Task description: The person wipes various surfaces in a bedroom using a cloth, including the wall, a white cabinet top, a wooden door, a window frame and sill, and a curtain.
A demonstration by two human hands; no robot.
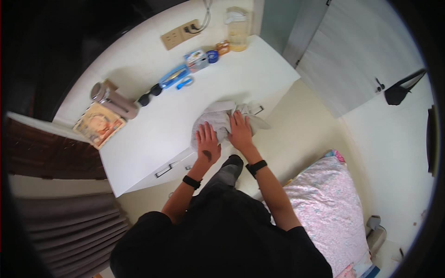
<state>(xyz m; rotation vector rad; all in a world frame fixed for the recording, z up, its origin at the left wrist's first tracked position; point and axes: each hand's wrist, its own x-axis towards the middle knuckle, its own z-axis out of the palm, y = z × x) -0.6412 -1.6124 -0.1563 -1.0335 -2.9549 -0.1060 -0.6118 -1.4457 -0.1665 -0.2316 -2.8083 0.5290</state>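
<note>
A light grey cloth (221, 118), rumpled and partly folded, lies on the front part of the white desk (171, 125), with some of it reaching over the front edge. My left hand (208, 142) rests flat on its left part, fingers stretched out. Against its right part presses my right hand (240, 133), also flat with fingers spread. Neither hand grips the cloth. What the cloth is, a garment or something else, cannot be made out. Both wrists wear black bands.
Along the wall stand a flask (114, 100), a picture board (98, 124), sunglasses (150, 95), a blue case (174, 76), a small box (196, 60), a blue jar (212, 56) and a clear jug (238, 33). A pink floral bed (329, 204) lies right; drawers (163, 171) front the desk.
</note>
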